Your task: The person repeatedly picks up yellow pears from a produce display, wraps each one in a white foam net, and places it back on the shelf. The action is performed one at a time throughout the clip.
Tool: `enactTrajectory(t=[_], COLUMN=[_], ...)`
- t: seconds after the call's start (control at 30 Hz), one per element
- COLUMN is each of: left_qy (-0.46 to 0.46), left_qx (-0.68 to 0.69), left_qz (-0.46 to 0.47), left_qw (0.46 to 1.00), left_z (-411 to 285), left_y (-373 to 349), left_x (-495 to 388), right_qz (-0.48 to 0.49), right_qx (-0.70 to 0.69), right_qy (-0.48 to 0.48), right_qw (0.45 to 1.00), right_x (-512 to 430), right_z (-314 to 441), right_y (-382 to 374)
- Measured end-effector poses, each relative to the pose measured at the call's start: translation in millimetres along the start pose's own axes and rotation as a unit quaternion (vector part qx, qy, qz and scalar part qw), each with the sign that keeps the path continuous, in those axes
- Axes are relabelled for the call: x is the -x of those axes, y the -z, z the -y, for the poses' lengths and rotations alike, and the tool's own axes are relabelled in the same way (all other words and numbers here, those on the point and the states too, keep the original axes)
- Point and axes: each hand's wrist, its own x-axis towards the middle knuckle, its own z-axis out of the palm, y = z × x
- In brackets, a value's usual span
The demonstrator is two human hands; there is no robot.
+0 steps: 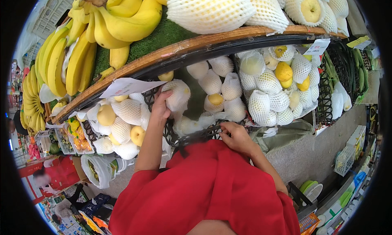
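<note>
My left hand [160, 105] grips a round fruit in a white foam net [177, 95] at the left side of a black plastic crate [196, 133]. More foam-netted fruits [231, 88] lie in that crate, mostly at its right side and along its near edge, with a dark green patch of its floor showing between them. My right hand [234, 134] rests by the near rim of the crate, its fingers curled and apart, with nothing seen in them. Whether its fingertips touch the rim I cannot tell.
Crates of netted pears [121, 121] and netted yellow fruits [277, 88] flank the middle one. Above runs a wooden shelf edge [183, 46] with bananas [122, 20] and large netted fruits [211, 9]. A paper price sign [131, 87] juts out near my left hand. Cucumbers [361, 72] lie far right.
</note>
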Motion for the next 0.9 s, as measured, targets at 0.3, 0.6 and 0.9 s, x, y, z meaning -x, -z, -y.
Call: enactTrajectory(t=[0.3,0.6,0.9], left_qy=[0.193,0.197,0.201], left_qx=[0.241,0.303,0.294], left_qz=[0.150,0.186,0.167], left_qw=[0.939,0.914,0.920], left_z=[13.3,29.8,33.8], left_y=[-52.7,-61.4,-69.1], left_x=[51.5,59.2,61.6], right_qz=[-0.097,-0.090,-0.124], right_qx=[-0.064,0.055,0.084], right_qy=[0.105,0.243,0.237], right_qw=[0.988,0.964,0.960], right_x=[-45.4,-42.2,-35.2], right_z=[53.1,78.2,65.4], right_y=[6.5,1.4,-1.4])
